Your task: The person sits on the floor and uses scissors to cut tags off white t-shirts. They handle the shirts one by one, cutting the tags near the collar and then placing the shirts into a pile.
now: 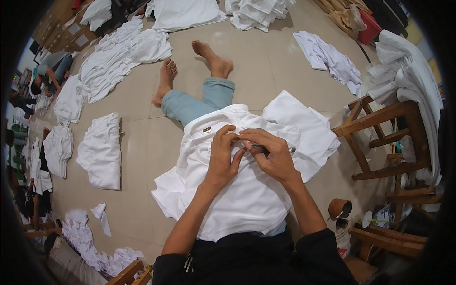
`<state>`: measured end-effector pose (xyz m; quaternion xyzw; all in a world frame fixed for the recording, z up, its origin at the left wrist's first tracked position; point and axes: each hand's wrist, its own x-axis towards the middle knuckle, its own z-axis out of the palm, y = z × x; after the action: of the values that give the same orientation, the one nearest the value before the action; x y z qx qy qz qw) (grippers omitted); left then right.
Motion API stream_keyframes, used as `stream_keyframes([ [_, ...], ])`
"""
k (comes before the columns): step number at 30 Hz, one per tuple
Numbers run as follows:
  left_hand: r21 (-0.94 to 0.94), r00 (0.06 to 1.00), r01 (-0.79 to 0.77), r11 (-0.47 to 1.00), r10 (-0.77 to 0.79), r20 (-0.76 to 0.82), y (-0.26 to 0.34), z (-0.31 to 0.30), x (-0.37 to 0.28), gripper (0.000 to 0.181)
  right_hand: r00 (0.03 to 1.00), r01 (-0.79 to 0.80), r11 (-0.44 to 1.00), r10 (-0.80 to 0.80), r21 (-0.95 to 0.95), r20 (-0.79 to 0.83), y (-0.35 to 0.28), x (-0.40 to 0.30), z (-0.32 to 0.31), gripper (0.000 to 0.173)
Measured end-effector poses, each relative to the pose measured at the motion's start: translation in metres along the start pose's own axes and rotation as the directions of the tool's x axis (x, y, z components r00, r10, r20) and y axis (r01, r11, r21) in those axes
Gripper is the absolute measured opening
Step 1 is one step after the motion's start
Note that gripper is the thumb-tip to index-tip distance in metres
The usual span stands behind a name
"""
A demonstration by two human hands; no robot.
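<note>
A white short-sleeved shirt lies spread over my lap, its collar opening towards my knees and a small dark label inside the neck. My left hand rests over the shirt just below the collar, thumb and fingertips close together on something too small to make out, perhaps the cloth. Touching or nearly touching it, my right hand has its fingertips at the same spot and holds a small dark metal tool, partly hidden in the palm. More folded white cloth lies beside the shirt at the right.
A folded white garment lies on the tiled floor at the left. White garment piles line the far left. At the right stands a wooden stool with white cloth on top. Other people crouch at the far left.
</note>
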<state>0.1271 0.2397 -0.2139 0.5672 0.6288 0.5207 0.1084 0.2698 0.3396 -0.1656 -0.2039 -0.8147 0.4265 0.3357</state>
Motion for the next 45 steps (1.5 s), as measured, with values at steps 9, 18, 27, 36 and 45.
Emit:
stream_keyframes([
  [9, 0.307, 0.979, 0.189, 0.933, -0.153, -0.137, 0.040, 0.018, -0.015, 0.034, 0.949, -0.315, 0.943, 0.309, -0.109, -0.065, 0.019, -0.010, -0.004, 0.015],
  [18, 0.132, 0.963, 0.213, 0.968, -0.185, -0.195, 0.038, 0.029, -0.018, 0.033, 0.950, -0.266, 0.957, 0.240, -0.117, -0.199, -0.008, -0.012, 0.005, 0.016],
  [27, 0.085, 0.986, 0.137, 0.987, -0.144, 0.078, 0.015, -0.007, 0.016, 0.017, 0.935, -0.309, 0.951, 0.298, -0.031, -0.193, 0.028, -0.016, 0.016, 0.009],
  [36, 0.296, 0.980, -0.109, 0.949, 0.053, 0.192, 0.016, -0.009, 0.046, 0.016, 0.925, -0.347, 0.934, 0.355, 0.080, -0.135, 0.035, -0.017, 0.011, 0.012],
  [45, 0.005, 0.977, 0.123, 0.992, -0.122, 0.174, -0.005, -0.019, 0.047, 0.010, 0.861, -0.508, 0.850, 0.507, 0.138, 0.047, -0.019, -0.012, -0.021, 0.031],
])
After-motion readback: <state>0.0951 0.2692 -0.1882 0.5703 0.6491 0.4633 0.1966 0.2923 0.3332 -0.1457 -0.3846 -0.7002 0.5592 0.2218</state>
